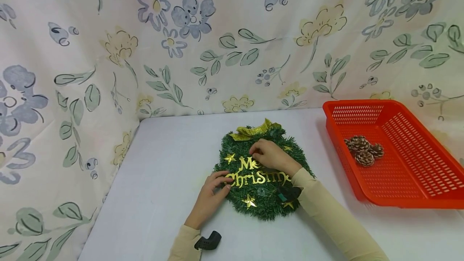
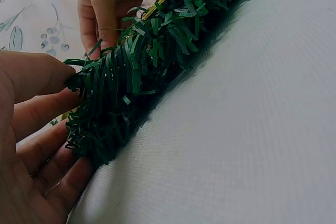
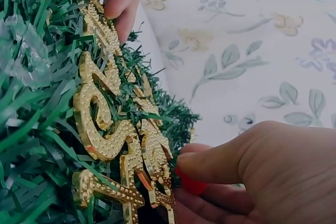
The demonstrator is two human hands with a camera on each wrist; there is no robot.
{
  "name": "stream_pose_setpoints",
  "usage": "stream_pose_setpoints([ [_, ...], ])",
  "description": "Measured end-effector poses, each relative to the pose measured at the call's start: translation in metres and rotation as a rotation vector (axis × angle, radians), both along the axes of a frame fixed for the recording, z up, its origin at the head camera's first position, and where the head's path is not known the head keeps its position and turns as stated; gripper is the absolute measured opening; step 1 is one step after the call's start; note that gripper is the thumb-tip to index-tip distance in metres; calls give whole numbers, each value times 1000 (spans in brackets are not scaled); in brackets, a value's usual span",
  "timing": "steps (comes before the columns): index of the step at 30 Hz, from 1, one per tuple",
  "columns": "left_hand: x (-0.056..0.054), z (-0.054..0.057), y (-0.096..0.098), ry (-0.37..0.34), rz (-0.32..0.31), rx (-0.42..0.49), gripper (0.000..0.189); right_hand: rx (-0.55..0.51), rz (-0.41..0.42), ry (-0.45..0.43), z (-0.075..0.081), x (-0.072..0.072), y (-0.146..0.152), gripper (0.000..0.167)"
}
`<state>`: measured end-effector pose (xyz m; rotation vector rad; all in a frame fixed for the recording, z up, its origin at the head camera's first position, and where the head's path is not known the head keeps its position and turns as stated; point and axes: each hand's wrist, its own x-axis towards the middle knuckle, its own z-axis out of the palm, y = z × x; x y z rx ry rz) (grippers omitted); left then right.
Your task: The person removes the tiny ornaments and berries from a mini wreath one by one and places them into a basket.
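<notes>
A round green tinsel Christmas wreath (image 1: 270,208) lies on the table, with gold "Merry Christmas" lettering (image 1: 259,178), gold stars (image 1: 249,201) and a yellow-gold bow (image 1: 250,132) at its far edge. My left hand (image 1: 212,194) rests at the wreath's left edge, fingers spread and tips touching the greenery. Over the upper part of the lettering, my right hand (image 1: 272,155) covers some letters. Its thumb and fingers pinch a small red thing (image 3: 193,182), largely hidden by them, right beside the gold letters.
To the right stands a red plastic basket (image 1: 395,200) with several pine cones (image 1: 364,158) inside. A white cloth covers the table (image 1: 156,180). Flower-patterned curtains (image 1: 224,88) hang behind it and along its left side.
</notes>
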<state>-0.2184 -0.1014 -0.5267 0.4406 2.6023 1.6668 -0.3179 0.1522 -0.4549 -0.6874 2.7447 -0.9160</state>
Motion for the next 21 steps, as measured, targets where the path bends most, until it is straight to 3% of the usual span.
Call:
stream_pose_setpoints([
  [21,0,-1,0,0,-1,-6,22,-110,-30,-64,13,7,4,26],
])
